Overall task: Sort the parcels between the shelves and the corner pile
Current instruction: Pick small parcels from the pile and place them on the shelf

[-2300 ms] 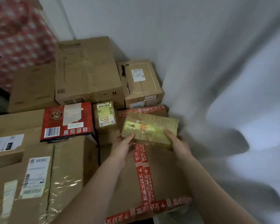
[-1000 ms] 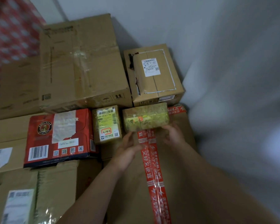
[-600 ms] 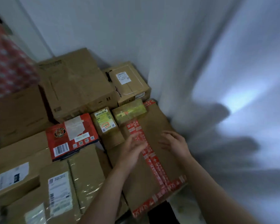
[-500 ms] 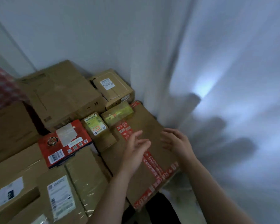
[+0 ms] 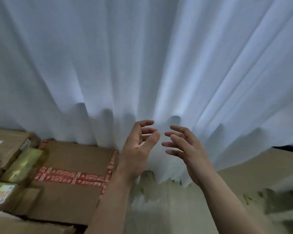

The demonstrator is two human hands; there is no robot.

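The corner pile of parcels fills the lower left. Its nearest piece is a large brown box with red printed tape (image 5: 71, 168). A small yellow-green taped parcel (image 5: 22, 164) lies at that box's left end, with another green-labelled parcel (image 5: 0, 191) below it. My left hand (image 5: 139, 147) and my right hand (image 5: 184, 149) hang in the air to the right of the pile, in front of a white curtain. Both hands hold nothing, and their fingers are spread and loosely bent. No shelves are in view.
A white pleated curtain (image 5: 142, 56) covers the whole background down to the floor. A pale, stained floor (image 5: 167, 208) lies under my arms. A tan surface (image 5: 260, 166) shows at the right, below the curtain hem. A brown box (image 5: 5, 146) sits at the far left.
The small yellow-green parcel was set down on the pile and both hands let go. My hands have drawn back and the view has swung right toward the curtain.
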